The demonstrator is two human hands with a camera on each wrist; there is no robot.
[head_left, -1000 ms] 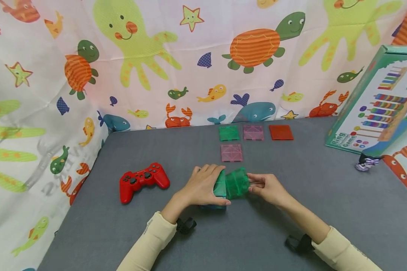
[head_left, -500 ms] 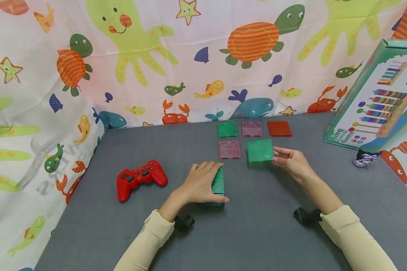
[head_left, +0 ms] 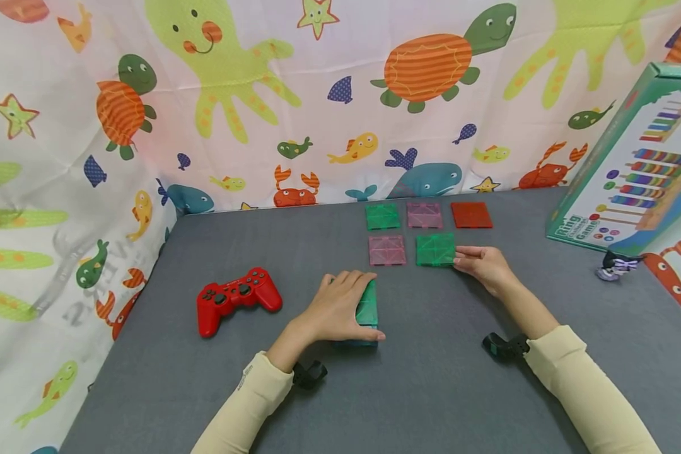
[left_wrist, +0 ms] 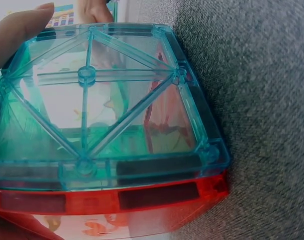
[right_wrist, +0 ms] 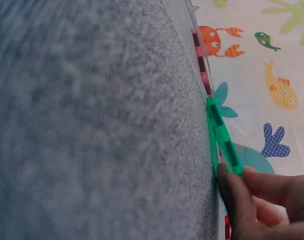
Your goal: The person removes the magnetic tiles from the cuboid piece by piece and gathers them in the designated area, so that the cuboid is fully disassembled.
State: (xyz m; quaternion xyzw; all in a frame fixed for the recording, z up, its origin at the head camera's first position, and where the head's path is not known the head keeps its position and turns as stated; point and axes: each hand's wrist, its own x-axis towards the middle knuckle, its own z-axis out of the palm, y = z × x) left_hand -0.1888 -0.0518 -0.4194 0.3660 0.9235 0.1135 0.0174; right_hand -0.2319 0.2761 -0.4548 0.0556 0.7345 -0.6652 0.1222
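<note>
My left hand (head_left: 337,309) grips a box built of see-through magnetic tiles (head_left: 367,306), fingers over its far side and thumb across the near one. In the left wrist view, a blue tile (left_wrist: 112,85) faces the camera, with a red tile (left_wrist: 171,197) along its edge and green behind. Between thumb and fingers, my right hand (head_left: 482,268) pinches the right edge of a green square magnetic tile (head_left: 435,250). This tile sits to the right of a pink tile (head_left: 387,250). In the right wrist view the green tile (right_wrist: 224,137) appears edge-on, close over the grey surface.
Behind lie another green tile (head_left: 383,216), a second pink tile (head_left: 424,215) and a red tile (head_left: 471,215). A red game controller (head_left: 238,299) lies left. On the right stand a game box (head_left: 630,164) and a small figurine (head_left: 615,266). A printed curtain (head_left: 250,94) borders the grey table (head_left: 420,391).
My right hand has drawn a green tile away from the tile box, carried it back and right, and lowered it beside the pink tile. The left hand keeps its grip on the box.
</note>
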